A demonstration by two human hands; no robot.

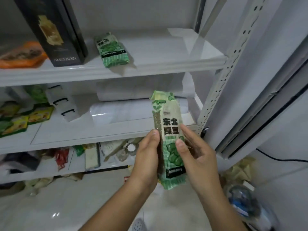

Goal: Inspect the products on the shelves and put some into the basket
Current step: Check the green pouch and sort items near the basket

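A green and white pack of mung beans [170, 130] stands upright in front of the shelves, held between both hands. My left hand [146, 157] grips its left edge, thumb on the front. My right hand [195, 152] holds its right side, thumb across the printed face and fingers behind. A second, matching green pack [111, 50] lies flat on the upper shelf [166, 64]. No basket is in view.
A tall black box [55, 30] and an orange packet [21, 55] stand at the upper shelf's left. The middle shelf holds white wrapped bundles [126, 110], small white drawers [63, 104] and yellow-green packets [25, 117]. Clutter fills the bottom shelf. A perforated white upright [221, 77] rises at right.
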